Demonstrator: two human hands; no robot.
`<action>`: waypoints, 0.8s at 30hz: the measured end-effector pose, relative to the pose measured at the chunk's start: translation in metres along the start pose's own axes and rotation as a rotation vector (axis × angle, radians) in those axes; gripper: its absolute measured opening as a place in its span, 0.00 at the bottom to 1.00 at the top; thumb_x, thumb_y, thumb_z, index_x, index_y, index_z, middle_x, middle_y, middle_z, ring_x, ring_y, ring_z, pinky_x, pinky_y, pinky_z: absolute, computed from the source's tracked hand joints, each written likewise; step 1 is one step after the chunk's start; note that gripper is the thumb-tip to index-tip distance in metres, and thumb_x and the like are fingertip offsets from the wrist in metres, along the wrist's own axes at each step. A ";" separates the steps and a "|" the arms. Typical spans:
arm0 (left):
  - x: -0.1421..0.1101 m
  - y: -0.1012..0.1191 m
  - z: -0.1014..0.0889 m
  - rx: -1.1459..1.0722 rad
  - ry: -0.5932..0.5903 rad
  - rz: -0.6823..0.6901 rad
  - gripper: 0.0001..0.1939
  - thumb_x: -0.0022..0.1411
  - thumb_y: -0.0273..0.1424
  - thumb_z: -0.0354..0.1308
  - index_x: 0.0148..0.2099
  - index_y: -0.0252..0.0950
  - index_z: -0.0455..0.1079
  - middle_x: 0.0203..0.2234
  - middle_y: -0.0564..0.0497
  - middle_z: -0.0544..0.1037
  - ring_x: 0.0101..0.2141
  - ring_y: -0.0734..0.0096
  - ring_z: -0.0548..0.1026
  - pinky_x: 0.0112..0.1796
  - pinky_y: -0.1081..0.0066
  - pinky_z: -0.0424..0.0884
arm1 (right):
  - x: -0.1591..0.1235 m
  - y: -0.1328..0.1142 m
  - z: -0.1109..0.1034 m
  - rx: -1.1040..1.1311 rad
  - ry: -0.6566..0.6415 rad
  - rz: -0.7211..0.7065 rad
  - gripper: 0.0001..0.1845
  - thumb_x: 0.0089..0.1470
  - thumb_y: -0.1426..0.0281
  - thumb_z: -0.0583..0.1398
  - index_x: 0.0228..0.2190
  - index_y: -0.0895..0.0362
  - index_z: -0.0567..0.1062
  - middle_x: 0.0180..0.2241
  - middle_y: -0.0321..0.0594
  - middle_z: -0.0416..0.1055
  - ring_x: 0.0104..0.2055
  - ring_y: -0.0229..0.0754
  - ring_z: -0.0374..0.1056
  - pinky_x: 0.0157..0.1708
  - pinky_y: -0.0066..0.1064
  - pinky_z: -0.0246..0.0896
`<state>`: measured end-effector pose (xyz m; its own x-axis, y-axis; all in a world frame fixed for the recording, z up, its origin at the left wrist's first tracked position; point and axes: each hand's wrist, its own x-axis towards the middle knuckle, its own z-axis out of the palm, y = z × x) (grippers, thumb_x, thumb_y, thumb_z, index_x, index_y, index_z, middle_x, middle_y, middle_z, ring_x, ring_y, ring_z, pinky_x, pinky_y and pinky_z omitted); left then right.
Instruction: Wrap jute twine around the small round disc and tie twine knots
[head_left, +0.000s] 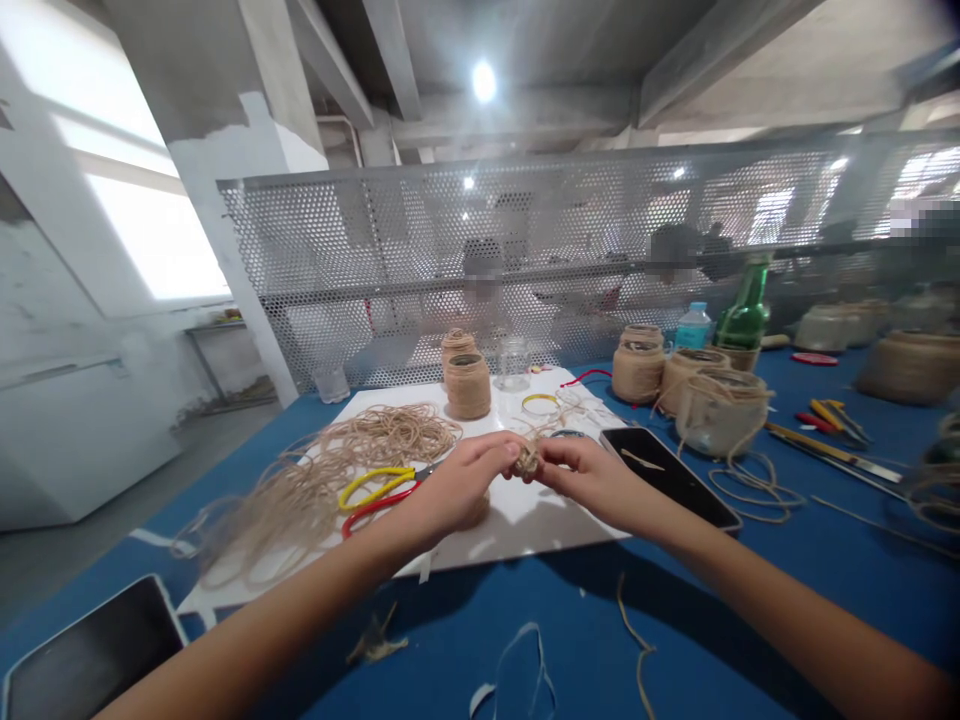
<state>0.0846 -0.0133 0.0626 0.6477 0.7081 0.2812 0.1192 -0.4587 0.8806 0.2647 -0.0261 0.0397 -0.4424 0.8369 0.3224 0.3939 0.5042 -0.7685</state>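
Observation:
Between my two hands, above a white sheet (510, 530), is a small knotted bundle of twine (527, 460). My left hand (480, 475) pinches it from the left, thumb on top. From the right, the fingertips of my right hand (577, 475) close on the same bundle. Scissors (379, 495) with one yellow and one red handle lie by my left hand, their blades partly behind it. A loose heap of twine (375, 440) spreads to the left. Just beyond my hands stand a twine-wrapped jar (469, 388) and a clear glass jar (514, 365).
A dark tablet (671, 478) lies right of my right hand, another (97, 650) at the lower left. Several wrapped jars (637, 370), a green bottle (744, 305) and pliers (832, 422) occupy the right side. A perforated metal screen (420, 260) rises behind the blue table (450, 650).

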 end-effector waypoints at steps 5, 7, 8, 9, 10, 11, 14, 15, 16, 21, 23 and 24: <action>-0.004 0.005 -0.001 0.206 -0.020 0.060 0.11 0.61 0.28 0.45 0.37 0.36 0.69 0.30 0.51 0.73 0.33 0.70 0.69 0.39 0.68 0.65 | 0.000 0.001 0.001 0.102 -0.042 0.030 0.14 0.54 0.63 0.53 0.27 0.59 0.71 0.21 0.32 0.61 0.23 0.32 0.54 0.23 0.24 0.50; -0.005 0.004 -0.001 0.290 -0.006 0.097 0.11 0.62 0.28 0.45 0.37 0.37 0.69 0.31 0.51 0.73 0.34 0.70 0.70 0.39 0.67 0.66 | 0.000 0.003 0.002 0.119 -0.051 0.043 0.14 0.54 0.62 0.53 0.26 0.59 0.71 0.21 0.31 0.58 0.23 0.32 0.53 0.23 0.24 0.49; -0.005 0.003 -0.001 0.325 0.005 0.119 0.11 0.62 0.28 0.45 0.38 0.37 0.69 0.32 0.51 0.73 0.35 0.70 0.70 0.40 0.67 0.66 | 0.001 0.004 0.002 0.130 -0.054 0.050 0.13 0.54 0.63 0.53 0.26 0.59 0.70 0.20 0.31 0.58 0.23 0.32 0.52 0.23 0.24 0.49; -0.005 0.003 -0.001 0.348 0.019 0.143 0.11 0.62 0.27 0.45 0.38 0.37 0.69 0.33 0.50 0.74 0.36 0.69 0.70 0.40 0.66 0.66 | 0.001 0.004 0.002 0.146 -0.051 0.057 0.13 0.54 0.63 0.53 0.27 0.59 0.70 0.20 0.31 0.57 0.23 0.32 0.52 0.23 0.24 0.49; -0.005 0.002 -0.001 0.362 0.030 0.166 0.11 0.62 0.27 0.45 0.40 0.38 0.69 0.35 0.50 0.74 0.37 0.69 0.70 0.41 0.66 0.65 | 0.001 0.005 0.002 0.163 -0.046 0.061 0.12 0.54 0.63 0.53 0.27 0.59 0.70 0.21 0.31 0.57 0.22 0.32 0.52 0.23 0.25 0.49; -0.005 0.001 -0.001 0.371 0.035 0.183 0.11 0.62 0.26 0.45 0.41 0.38 0.69 0.37 0.49 0.73 0.39 0.68 0.70 0.43 0.65 0.65 | 0.001 0.006 0.002 0.177 -0.038 0.064 0.12 0.54 0.64 0.53 0.28 0.59 0.70 0.21 0.31 0.58 0.23 0.32 0.52 0.23 0.25 0.49; -0.005 -0.001 0.001 0.379 0.053 0.186 0.12 0.62 0.27 0.45 0.46 0.39 0.65 0.36 0.49 0.72 0.38 0.68 0.69 0.41 0.65 0.65 | 0.001 0.005 0.000 0.198 -0.015 0.066 0.12 0.54 0.64 0.53 0.28 0.58 0.70 0.22 0.32 0.59 0.23 0.32 0.52 0.23 0.25 0.48; -0.005 -0.002 0.001 0.371 0.056 0.180 0.13 0.62 0.27 0.45 0.48 0.38 0.62 0.34 0.49 0.72 0.36 0.69 0.69 0.39 0.66 0.66 | 0.001 0.005 -0.001 0.196 -0.009 0.067 0.12 0.54 0.64 0.53 0.27 0.58 0.70 0.22 0.32 0.60 0.22 0.32 0.52 0.23 0.25 0.48; -0.005 -0.002 0.001 0.355 0.062 0.178 0.13 0.61 0.27 0.45 0.49 0.37 0.60 0.32 0.50 0.71 0.34 0.70 0.69 0.37 0.67 0.66 | 0.001 0.004 -0.001 0.191 -0.002 0.070 0.12 0.54 0.63 0.54 0.27 0.58 0.70 0.22 0.32 0.60 0.22 0.32 0.52 0.23 0.25 0.48; -0.006 -0.002 -0.002 0.389 0.042 0.195 0.04 0.58 0.24 0.48 0.38 0.36 0.59 0.30 0.51 0.69 0.32 0.73 0.67 0.35 0.70 0.65 | 0.000 0.003 -0.006 0.132 0.008 0.084 0.11 0.54 0.66 0.53 0.29 0.58 0.72 0.24 0.34 0.64 0.24 0.32 0.55 0.26 0.26 0.50; -0.006 -0.001 -0.003 0.473 0.003 0.201 0.03 0.58 0.24 0.48 0.36 0.36 0.60 0.30 0.51 0.69 0.32 0.72 0.67 0.35 0.70 0.65 | 0.000 0.004 -0.007 0.114 -0.003 0.089 0.10 0.53 0.66 0.54 0.29 0.58 0.72 0.24 0.34 0.66 0.24 0.32 0.56 0.26 0.26 0.51; -0.007 -0.001 -0.003 0.514 -0.008 0.210 0.03 0.58 0.25 0.49 0.36 0.36 0.60 0.30 0.51 0.69 0.32 0.72 0.67 0.35 0.70 0.64 | 0.000 0.004 -0.007 0.105 -0.006 0.090 0.10 0.53 0.66 0.54 0.29 0.58 0.72 0.25 0.34 0.66 0.25 0.33 0.57 0.27 0.26 0.52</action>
<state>0.0780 -0.0159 0.0610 0.7028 0.5700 0.4257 0.3374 -0.7938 0.5060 0.2723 -0.0225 0.0402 -0.4135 0.8765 0.2463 0.3459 0.4015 -0.8480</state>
